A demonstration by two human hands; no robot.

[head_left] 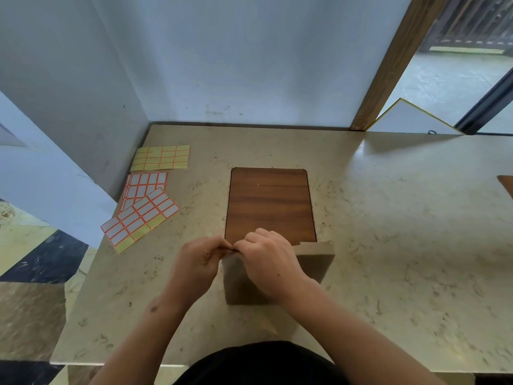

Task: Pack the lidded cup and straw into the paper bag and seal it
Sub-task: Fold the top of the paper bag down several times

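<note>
The table (388, 245) is a pale beige, marble-patterned slab with a glossy finish. A rectangular wood-grain panel (270, 201) with rounded far corners is set flush into its middle. A second wood-grain piece (506, 183) shows at the right edge of the view. The table stands in a corner formed by white walls (222, 51). A wooden post (388, 65) rises at the far right, with a white board (410, 118) edged in yellow leaning behind it. Patterned floor (33, 301) is visible to the left of the table.

Three label sheets lie on the far-left part of the table. The yellow sheet (162, 157) is farthest. A white sheet with orange borders (144, 186) lies just nearer. A third sheet (140, 219), partly white and partly yellow, overlaps it at an angle.

The paper bag (313, 262) is plain brown and stands upright on the table at the near edge of the wood-grain panel, directly in front of the person. Its top edge is uneven at the right. The bag's contents cannot be seen.

The left hand (198, 262) and right hand (268, 259) meet at the bag's upper left corner. Both are closed in a pinch on the top edge of the bag, fingertips nearly touching. The right forearm crosses the bag's front face.
</note>
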